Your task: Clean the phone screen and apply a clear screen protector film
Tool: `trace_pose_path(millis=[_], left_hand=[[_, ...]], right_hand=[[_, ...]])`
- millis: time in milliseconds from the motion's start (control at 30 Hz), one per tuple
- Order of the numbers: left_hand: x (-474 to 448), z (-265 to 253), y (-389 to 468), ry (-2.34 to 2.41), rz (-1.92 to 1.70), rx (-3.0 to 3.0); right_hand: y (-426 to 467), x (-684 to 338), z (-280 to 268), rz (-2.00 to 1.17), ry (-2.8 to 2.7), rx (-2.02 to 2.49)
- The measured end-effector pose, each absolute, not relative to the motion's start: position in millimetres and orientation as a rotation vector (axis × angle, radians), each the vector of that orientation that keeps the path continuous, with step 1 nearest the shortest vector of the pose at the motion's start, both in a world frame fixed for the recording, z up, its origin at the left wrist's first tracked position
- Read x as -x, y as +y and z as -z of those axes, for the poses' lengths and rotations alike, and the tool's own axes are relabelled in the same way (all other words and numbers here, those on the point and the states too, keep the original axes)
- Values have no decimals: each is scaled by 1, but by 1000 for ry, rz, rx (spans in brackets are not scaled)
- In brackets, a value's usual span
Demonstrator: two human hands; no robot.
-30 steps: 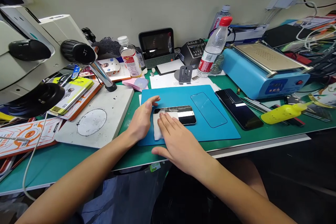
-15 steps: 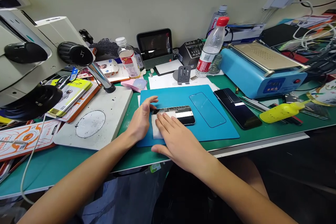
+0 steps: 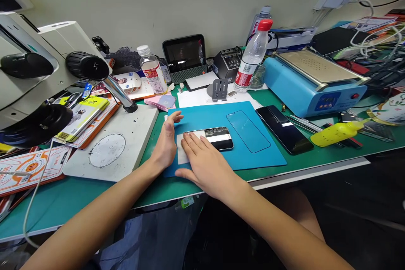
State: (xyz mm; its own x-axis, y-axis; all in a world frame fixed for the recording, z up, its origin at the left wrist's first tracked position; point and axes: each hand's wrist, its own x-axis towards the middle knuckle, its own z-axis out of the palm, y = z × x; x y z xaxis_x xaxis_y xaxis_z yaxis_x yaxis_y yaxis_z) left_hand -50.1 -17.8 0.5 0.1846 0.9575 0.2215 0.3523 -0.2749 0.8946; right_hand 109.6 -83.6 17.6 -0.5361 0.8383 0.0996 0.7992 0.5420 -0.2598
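Note:
A phone [image 3: 224, 139] with a glossy, reflecting screen lies on the blue mat [image 3: 202, 114]. My right hand [image 3: 207, 160] rests flat with outstretched fingers on a white cloth [image 3: 182, 156], pressed over the phone's left part. That end of the phone is hidden beneath cloth and fingers. Just left of the phone, my left hand [image 3: 165, 145] stands on its edge with the fingers apart, holding nothing. On the mat's right side lies a clear screen protector [image 3: 248, 131] with a black border. A second, dark phone [image 3: 283, 128] lies beyond the mat's right edge.
A microscope [image 3: 85, 66] on a pale base [image 3: 133, 135] stands at left. Bottles [image 3: 251, 61] [image 3: 152, 71], a small display [image 3: 185, 54] and a grey phone stand [image 3: 220, 90] line the back. A blue heating plate machine [image 3: 316, 80] and yellow squeeze bottle [image 3: 332, 134] are at right.
My right hand has slid the cloth slightly left along the phone, uncovering more of the screen. My left hand has shifted a little left, away from the phone's end.

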Motion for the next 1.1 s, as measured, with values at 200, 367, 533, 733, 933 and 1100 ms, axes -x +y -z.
trace_pose_path(millis=[200,367,533,733,933,1100], left_hand=[[51,2,-16,1236,-1081,-1756],[52,1,-17,1233,-1081,-1755],[53,0,-19,1236,-1039,-1763],[52,-5,-22,1240,-1023,-1784],[50,-13,-26,1235,-944,-1805],[49,-14,-26,1211,-942,-1825]], right_hand=[[-105,-121,-16,-254,-2566,1370],[-81,-101,-14,-307,-2521,1403],[-91,-111,-10,-274,-2514,1367],[-117,-156,-14,-163,-2579,1450],[-124,-188,-13,-69,-2544,1530],[-129,-196,-11,-25,-2538,1527]])
